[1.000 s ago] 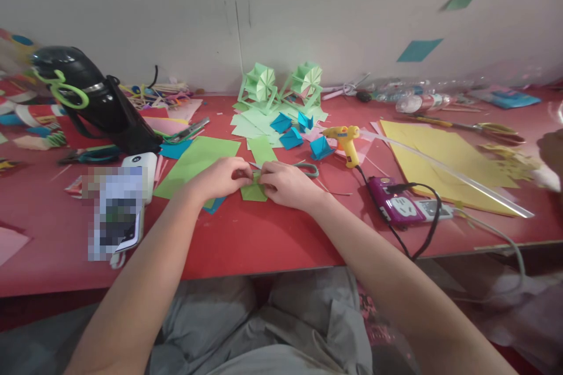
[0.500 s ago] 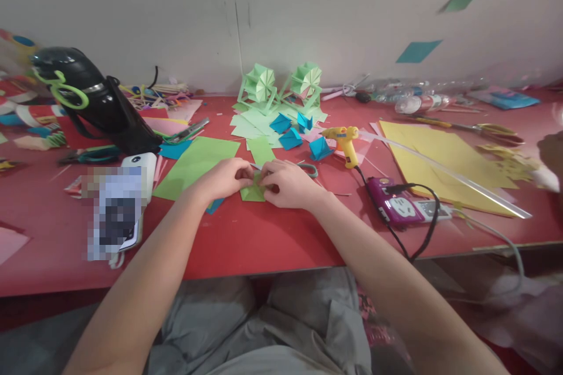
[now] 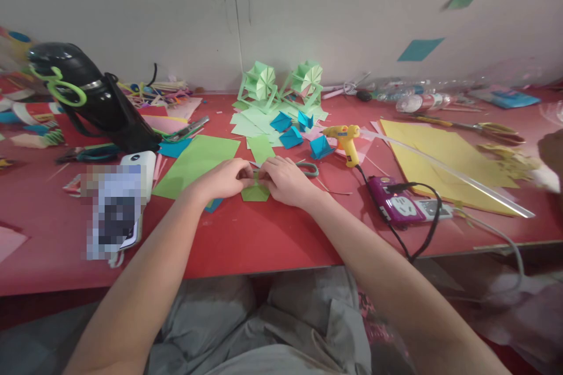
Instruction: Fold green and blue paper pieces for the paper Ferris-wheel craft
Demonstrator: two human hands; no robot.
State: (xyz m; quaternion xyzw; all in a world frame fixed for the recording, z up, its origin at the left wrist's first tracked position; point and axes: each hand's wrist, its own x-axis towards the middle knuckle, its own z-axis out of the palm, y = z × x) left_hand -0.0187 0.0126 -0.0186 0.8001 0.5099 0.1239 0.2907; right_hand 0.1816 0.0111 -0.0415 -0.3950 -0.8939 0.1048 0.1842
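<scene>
A small piece of green paper (image 3: 255, 193) lies on the red table between my hands, its near corners cut off by folds. My left hand (image 3: 229, 177) pinches its left edge, and my right hand (image 3: 285, 181) pinches the right edge; the fingers hide the paper's far part. Scissors (image 3: 309, 169) lie partly beneath my right hand, with a grey-green handle showing. A large green sheet (image 3: 197, 164) is left of my left hand, and a green strip (image 3: 261, 149) lies just beyond both hands. Several folded blue paper pieces (image 3: 291, 137) sit farther back.
Two pale green paper wheels (image 3: 260, 83) stand at the back. A yellow glue gun (image 3: 347, 142) and purple power socket (image 3: 393, 202) are on the right, before yellow sheets (image 3: 435, 158). A black bottle (image 3: 94, 99) and phone (image 3: 121, 205) are on the left. Another person's hand (image 3: 552, 152) shows at far right.
The small green paper now shows slanted near corners instead of a squarer outline. My hands have shifted slightly and still hold its edges.
</scene>
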